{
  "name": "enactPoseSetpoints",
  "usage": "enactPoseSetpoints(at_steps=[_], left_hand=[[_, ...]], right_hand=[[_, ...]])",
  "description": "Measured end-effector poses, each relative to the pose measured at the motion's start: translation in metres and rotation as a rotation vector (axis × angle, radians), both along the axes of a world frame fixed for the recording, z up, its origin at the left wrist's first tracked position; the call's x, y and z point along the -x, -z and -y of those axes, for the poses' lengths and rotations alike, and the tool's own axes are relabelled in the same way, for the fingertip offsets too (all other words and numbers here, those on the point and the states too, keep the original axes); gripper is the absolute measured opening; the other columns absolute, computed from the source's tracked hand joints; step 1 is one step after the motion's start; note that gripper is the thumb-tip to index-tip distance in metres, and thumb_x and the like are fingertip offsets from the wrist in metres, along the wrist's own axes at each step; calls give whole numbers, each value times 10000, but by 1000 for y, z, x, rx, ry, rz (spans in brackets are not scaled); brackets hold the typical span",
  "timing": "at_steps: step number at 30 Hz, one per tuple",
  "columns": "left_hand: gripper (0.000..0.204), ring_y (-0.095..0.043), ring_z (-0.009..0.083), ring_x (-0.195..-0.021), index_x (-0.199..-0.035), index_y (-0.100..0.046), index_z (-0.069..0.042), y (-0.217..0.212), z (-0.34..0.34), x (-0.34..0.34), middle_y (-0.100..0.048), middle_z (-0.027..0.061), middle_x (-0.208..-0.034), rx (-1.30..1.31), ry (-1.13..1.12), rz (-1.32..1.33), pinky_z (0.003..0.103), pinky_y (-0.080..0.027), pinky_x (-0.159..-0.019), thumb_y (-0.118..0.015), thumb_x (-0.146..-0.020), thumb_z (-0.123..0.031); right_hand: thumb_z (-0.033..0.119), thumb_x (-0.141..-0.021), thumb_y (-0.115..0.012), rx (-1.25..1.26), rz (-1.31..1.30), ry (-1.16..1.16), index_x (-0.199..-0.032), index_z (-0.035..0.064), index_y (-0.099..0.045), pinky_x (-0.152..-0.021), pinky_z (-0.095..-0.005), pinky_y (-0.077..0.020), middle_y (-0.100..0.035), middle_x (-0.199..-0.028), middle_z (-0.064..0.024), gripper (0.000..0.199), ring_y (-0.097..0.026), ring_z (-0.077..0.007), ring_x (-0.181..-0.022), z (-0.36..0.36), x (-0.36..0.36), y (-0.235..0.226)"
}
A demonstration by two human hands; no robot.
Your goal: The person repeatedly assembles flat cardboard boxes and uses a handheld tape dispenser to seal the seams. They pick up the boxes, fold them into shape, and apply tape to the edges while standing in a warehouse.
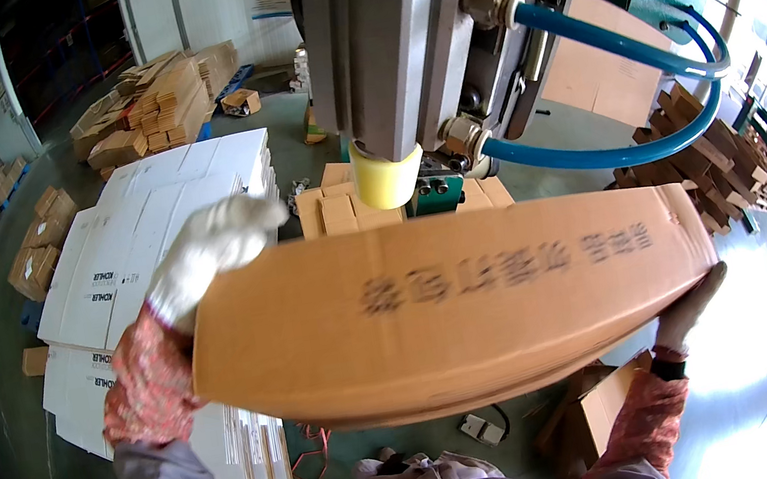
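A long brown cardboard box (455,313) with dark printing on its side is held up level in front of me, between both hands. My left hand (216,246), in a white knit glove, grips its left end, with the fingers reaching over the upper corner. At the lower right corner my right hand (691,311), also gloved, supports the other end; its fingers are partly hidden by the box. Just beyond the box's upper edge hangs a machine head (383,49) with a yellow cylindrical tip (389,176). Whether the tip touches the box, I cannot tell.
Blue air hoses (590,147) loop out right of the machine. Stacked white flat cartons (184,186) stand at left, brown flattened cardboard (170,98) behind them. An open carton (610,404) and a foot pedal (481,430) lie below. Brown pieces (700,149) are piled at right.
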State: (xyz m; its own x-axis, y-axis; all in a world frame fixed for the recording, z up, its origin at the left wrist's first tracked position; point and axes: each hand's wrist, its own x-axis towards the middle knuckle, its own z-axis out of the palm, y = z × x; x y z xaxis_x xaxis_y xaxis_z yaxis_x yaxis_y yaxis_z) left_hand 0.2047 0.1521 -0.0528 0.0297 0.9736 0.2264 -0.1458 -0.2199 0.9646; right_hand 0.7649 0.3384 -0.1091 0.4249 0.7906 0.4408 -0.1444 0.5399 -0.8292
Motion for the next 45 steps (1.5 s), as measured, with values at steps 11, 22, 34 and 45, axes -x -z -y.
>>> enactPoseSetpoints(at_steps=[11, 22, 34, 45], left_hand=[[384, -597, 175, -917, -1246, -577, -1, -46, -151, -50, -644, 93, -1069, -311, -243, -327, 287, -483, -816, -627, -900, -160], [247, -611, 294, -970, -1129, -591, -64, -15, -141, -44, -618, 162, -1078, -752, -588, -769, 371, -487, -873, -591, -900, -158], [91, -550, 253, -715, -833, -562, -136, 108, -60, -131, -546, 71, -782, -873, -769, -435, 404, -462, -732, -569, -896, -202], [413, -447, 257, -450, -472, -376, -193, 171, -75, -595, -374, 15, -469, -940, 570, -317, 386, -369, -453, -617, -799, -269]], right_hand=[[669, -964, -388, 54, 80, 163, -1494, 42, -361, -1144, -355, -249, -413, -1475, -122, 821, -387, -242, -1327, -97, -53, -15], [579, -1002, -416, -69, 228, 241, -1526, 53, -316, -1181, -344, -187, -354, -1531, -76, 749, -336, -225, -1389, -129, -83, -9], [595, -934, -552, 31, -181, 50, -1308, 8, -550, -1023, -348, -421, -627, -1199, -90, 696, -583, -208, -1067, -16, -166, 1], [664, -912, -498, 926, -569, -37, -1412, 117, -444, -915, -429, -481, -555, -1333, -65, 744, -541, -236, -1160, 257, -337, 124]])
